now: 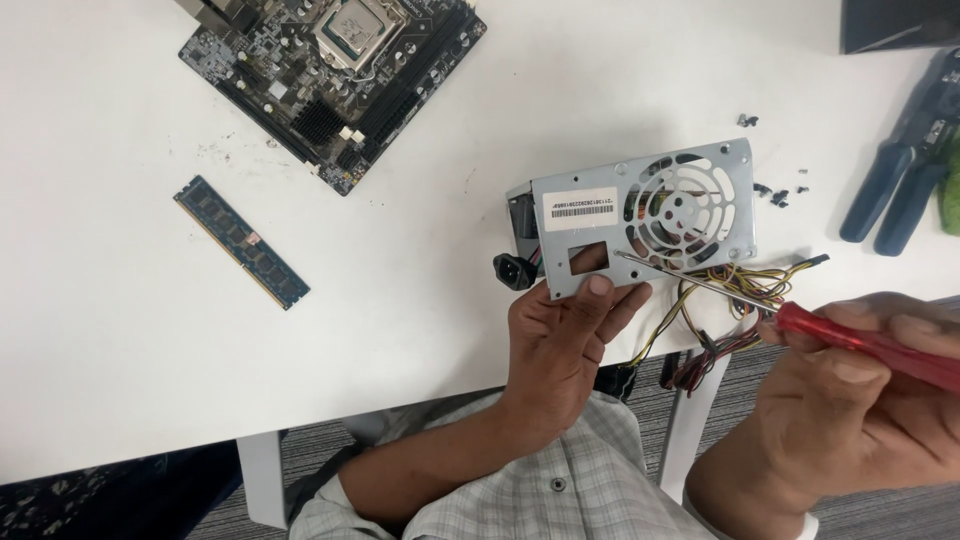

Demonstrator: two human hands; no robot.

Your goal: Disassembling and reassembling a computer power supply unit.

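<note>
Right hand (pixel 850 380) up close, fist wrapped round the red screwdriver (pixel 800 322), tip at the grey power supply (pixel 645 215) near the table's (pixel 120 330) front edge; left hand (pixel 570 335) pinches its lower rim.

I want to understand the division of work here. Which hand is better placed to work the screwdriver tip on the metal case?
The right hand, probably: it grips the red-handled screwdriver, whose tip already lies on the grey power supply case. The left hand is occupied holding the case's lower edge.
</note>
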